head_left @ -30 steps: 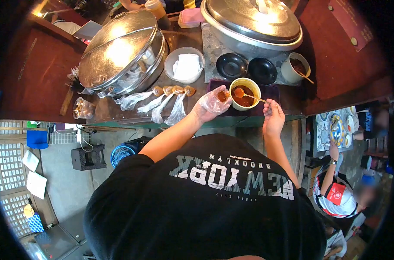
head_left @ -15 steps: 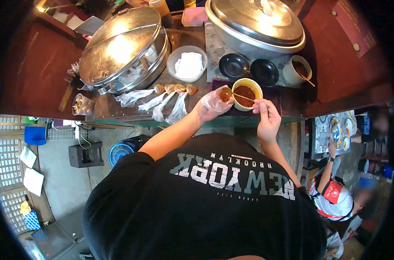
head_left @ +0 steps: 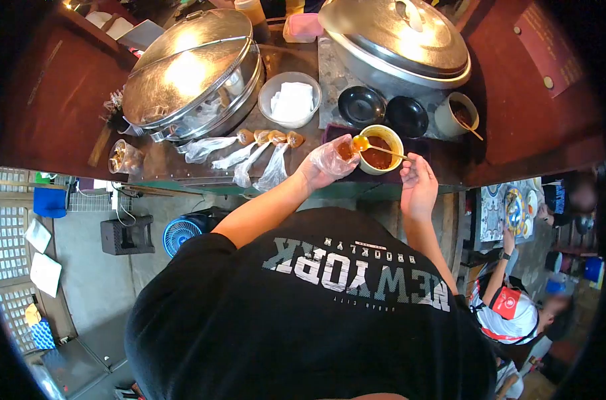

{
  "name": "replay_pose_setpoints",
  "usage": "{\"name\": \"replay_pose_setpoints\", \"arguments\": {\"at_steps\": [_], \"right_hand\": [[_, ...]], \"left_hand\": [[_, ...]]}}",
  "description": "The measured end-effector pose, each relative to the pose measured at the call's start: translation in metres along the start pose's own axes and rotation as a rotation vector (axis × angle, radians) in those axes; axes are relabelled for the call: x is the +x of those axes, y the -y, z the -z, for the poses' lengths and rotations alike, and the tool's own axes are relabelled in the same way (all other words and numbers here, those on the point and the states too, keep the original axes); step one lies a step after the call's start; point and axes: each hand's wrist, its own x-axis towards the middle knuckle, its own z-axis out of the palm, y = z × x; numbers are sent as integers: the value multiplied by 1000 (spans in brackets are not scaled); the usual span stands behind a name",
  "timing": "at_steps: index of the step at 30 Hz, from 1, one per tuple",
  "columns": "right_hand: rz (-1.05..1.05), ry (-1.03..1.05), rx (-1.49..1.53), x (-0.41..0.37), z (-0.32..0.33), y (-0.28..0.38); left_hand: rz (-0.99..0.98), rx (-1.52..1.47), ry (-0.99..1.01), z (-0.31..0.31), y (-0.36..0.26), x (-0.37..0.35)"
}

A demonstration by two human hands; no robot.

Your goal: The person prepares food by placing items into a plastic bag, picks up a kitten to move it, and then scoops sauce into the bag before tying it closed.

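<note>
My left hand (head_left: 328,163) is wrapped round a clear plastic bag (head_left: 334,155), its mouth held open with reddish-brown sauce inside. Pinched in my right hand (head_left: 418,179) is the handle of a spoon (head_left: 385,153). The spoon's bowl, shiny with orange-brown sauce, is at the bag's mouth. Just below the spoon stands a pale yellow tub (head_left: 384,168) of dark red-brown sauce. To the left, several knotted plastic bags (head_left: 272,137) with brown filling lie in a row along the counter.
Behind the tub sit two black bowls (head_left: 361,107) and a white bowl of folded tissues (head_left: 292,100). A lidded steel pot (head_left: 190,73) and a large lidded basin (head_left: 396,40) fill the back. A sauce pot (head_left: 457,115) stands right. A person (head_left: 516,303) is at a side table.
The spoon has come up out of the tub, and its bowl now shows at the bag's mouth. My right hand has shifted slightly right and lower; my left hand stays about where it was.
</note>
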Motion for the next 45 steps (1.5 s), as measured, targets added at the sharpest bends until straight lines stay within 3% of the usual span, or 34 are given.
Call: {"name": "replay_pose_setpoints", "arguments": {"at_steps": [4,8,9,12,13,14,16,17,20,21,24,25,28,29,34,36,38,43,45], "right_hand": [[180,-115,-194,6,6,2],[267,19,-661,14,14,-6],[257,42,-653,14,11,-8],[505,29,-1019,16,10,-9],[521,-70,-1081,12,3,-3],[733,-140,-1169,12,5,-3],[682,-182,-1090,-2,-9,10],[607,-80,-927,-3,-9,9],[-237,333,-503,-13,-26,3],[-416,383,-394,-15,-34,-5],[-822,495,-36,-12,-54,-29],[-885,498,33,-8,-62,-37],[-919,552,85,6,-66,-64],[-921,447,6,3,-76,-64],[-1028,548,130,5,-92,-59],[-968,487,82,3,-103,-55],[-905,455,12,-1,-113,-54],[-793,435,-132,-13,-127,-52],[-759,434,-129,-15,-135,-47]], "left_hand": [[-18,28,53,4,0,2],[-16,17,61,-2,0,-1],[-20,11,74,-2,0,-2],[-46,2,102,-5,-1,-4],[-65,1,102,-7,-4,-6],[-85,0,102,-9,-6,-7],[-95,-38,101,-39,-5,-18],[-102,-55,101,-52,-6,-23],[-142,-19,142,-65,-9,-29],[-159,-22,175,-50,-12,-26],[-248,46,17,-65,-14,-30],[-130,-30,51,-61,-21,-24],[-207,-82,-84,-74,-27,-34],[-197,-56,-24,-70,-32,-34],[-330,205,126,-62,-40,-54],[-385,278,179,-58,-43,-63],[-319,339,126,-49,-52,-70],[-303,394,217,-44,-60,-78],[-306,568,227,-45,-67,-77]]}}
